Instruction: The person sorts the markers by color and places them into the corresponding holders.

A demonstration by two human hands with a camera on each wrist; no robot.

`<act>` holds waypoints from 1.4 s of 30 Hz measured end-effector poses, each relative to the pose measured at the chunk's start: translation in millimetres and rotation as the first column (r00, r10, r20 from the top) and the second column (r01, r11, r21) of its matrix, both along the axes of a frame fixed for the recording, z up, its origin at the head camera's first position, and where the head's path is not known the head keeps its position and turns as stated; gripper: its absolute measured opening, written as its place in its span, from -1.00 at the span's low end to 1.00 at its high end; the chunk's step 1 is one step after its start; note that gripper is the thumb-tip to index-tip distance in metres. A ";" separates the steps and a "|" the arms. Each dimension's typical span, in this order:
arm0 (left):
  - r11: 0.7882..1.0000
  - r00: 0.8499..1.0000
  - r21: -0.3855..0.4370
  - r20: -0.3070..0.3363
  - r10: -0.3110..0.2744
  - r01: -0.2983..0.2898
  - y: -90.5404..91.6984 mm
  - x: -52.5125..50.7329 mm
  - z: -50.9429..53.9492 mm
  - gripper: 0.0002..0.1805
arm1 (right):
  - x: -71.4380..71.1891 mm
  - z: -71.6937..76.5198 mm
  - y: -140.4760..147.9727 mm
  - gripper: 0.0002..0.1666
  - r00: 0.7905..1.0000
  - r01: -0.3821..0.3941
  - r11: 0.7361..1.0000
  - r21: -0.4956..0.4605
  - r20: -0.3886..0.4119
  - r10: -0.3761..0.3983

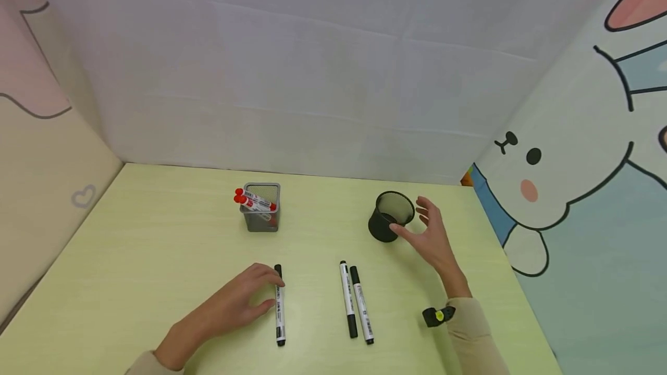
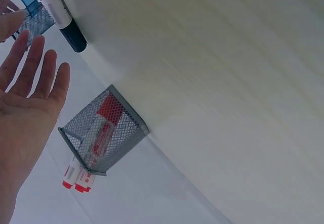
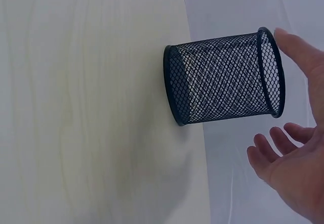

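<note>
Reaching seems the step in hand: beside the round black mesh pen cup (image 1: 379, 228), the right hand (image 1: 431, 243) spreads wide; the left hand (image 1: 244, 295), loosely parted, reaches over a black-capped whiteboard marker (image 1: 280, 324) front-left of the cup. Gripping either would call for narrowing thumb and fingers.

Black mesh cup (image 1: 383, 224), black-and-white markers (image 1: 280, 318)

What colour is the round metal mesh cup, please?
The round metal mesh cup is black; the right wrist view shows it best.
</note>
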State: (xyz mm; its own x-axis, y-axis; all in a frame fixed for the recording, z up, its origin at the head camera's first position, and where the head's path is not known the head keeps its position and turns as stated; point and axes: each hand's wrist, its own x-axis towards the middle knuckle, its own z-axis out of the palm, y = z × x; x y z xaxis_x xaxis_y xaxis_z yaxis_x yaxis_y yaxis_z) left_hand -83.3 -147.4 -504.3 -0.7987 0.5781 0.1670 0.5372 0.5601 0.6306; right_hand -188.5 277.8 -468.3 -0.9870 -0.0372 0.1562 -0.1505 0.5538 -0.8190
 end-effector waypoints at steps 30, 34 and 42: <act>0.968 0.986 -0.189 0.016 -0.166 0.166 15.3 -6.4 -0.7 -0.82 | -16.9 -28.8 2.4 0.14 0.983 -0.111 0.988 -0.111 0.135 0.125; 0.965 0.984 -0.194 0.017 -0.175 0.175 16.4 -7.5 -0.5 -0.81 | -18.7 -30.2 0.1 0.12 0.981 -0.116 0.984 -0.138 0.141 0.136; 0.964 0.980 -0.180 0.000 -0.200 0.197 19.6 -9.2 -0.9 -0.79 | -16.3 -19.9 -5.9 0.11 0.976 -0.135 0.975 -0.177 0.148 0.162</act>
State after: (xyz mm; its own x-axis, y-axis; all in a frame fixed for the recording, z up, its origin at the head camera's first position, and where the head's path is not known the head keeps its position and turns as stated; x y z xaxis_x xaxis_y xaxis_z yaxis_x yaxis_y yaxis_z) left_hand -92.5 -127.8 -505.2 -0.6626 0.7465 0.0603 0.6595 0.5435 0.5193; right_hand -204.9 271.9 -488.1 -0.9850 -0.1723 0.0120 -0.0795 0.3904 -0.9172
